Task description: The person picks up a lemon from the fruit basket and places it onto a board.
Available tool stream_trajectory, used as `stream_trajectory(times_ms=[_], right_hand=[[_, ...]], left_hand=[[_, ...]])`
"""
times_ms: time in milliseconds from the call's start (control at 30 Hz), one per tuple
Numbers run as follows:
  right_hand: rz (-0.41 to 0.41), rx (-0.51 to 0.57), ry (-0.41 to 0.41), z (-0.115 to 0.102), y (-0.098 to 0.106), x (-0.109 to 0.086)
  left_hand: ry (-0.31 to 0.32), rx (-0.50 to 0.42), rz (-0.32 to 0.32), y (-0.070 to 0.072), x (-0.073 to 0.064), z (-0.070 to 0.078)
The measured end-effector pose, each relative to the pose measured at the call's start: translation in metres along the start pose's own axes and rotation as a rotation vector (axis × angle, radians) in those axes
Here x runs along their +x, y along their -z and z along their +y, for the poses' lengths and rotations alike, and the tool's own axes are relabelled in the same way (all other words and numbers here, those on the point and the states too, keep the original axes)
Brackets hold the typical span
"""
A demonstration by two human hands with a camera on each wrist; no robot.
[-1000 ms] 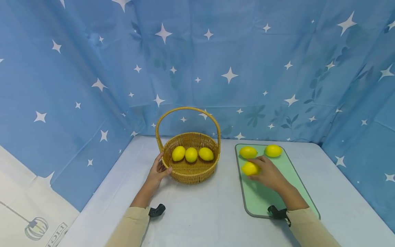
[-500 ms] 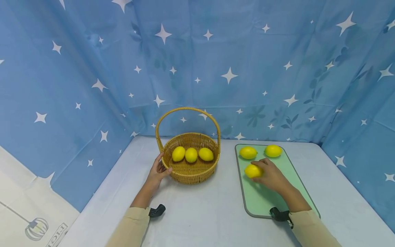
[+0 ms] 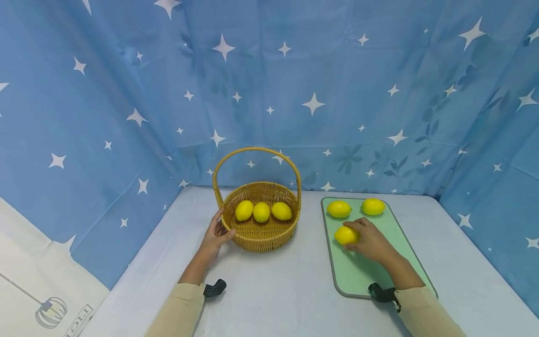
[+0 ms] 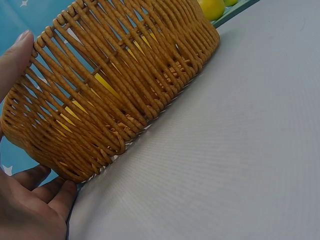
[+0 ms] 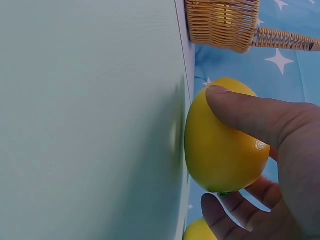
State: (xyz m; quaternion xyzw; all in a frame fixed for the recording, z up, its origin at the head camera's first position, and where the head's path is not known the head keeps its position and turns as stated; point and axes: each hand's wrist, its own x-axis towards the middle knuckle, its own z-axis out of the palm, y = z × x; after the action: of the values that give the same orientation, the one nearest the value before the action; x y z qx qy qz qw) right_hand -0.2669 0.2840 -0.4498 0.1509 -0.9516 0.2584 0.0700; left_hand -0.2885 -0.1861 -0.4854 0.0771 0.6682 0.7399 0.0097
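Observation:
My right hand [image 3: 371, 241] pinches a lemon [image 3: 346, 235] between thumb and fingers, close over the green cutting board [image 3: 358, 276]. In the right wrist view the lemon [image 5: 222, 142] shows its green tip and casts a shadow on the board. Two more lemons, one at the left [image 3: 338, 208] and one at the right [image 3: 373, 206], lie at the board's far end. With my left hand [image 3: 214, 237] I hold the wicker basket [image 3: 263, 244] by its left side. In the left wrist view the thumb [image 4: 17, 57] is at the rim, the fingers [image 4: 47, 190] low by the base.
Inside the basket, three lemons [image 3: 261, 212] sit in a row towards the back. Its tall arched handle [image 3: 256, 149] rises above them. A white-covered table [image 3: 269, 295] carries everything, with a blue star-patterned curtain [image 3: 269, 93] behind it.
The right hand, with its lemon, has shifted slightly right and toward the near side, away from the lemon at the far left of the board. My left hand and the basket have stayed put.

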Motion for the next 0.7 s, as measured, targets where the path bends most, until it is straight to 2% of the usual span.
stream_trajectory(times_ms=[133, 267, 500, 700], right_hand=[[-0.005, -0.004, 0.000, 0.001, -0.001, 0.000], [-0.012, -0.007, -0.001, 0.001, 0.000, 0.000], [-0.012, -0.007, 0.011, -0.002, 0.004, 0.000], [-0.012, -0.012, 0.020, -0.001, 0.007, 0.002]], left_hand=[[0.021, -0.013, -0.011, -0.001, -0.002, 0.006], [0.040, 0.002, -0.018, -0.005, -0.009, 0.021], [-0.004, 0.012, -0.004, 0.000, -0.002, 0.001], [0.012, -0.011, -0.032, -0.005, -0.010, 0.020]])
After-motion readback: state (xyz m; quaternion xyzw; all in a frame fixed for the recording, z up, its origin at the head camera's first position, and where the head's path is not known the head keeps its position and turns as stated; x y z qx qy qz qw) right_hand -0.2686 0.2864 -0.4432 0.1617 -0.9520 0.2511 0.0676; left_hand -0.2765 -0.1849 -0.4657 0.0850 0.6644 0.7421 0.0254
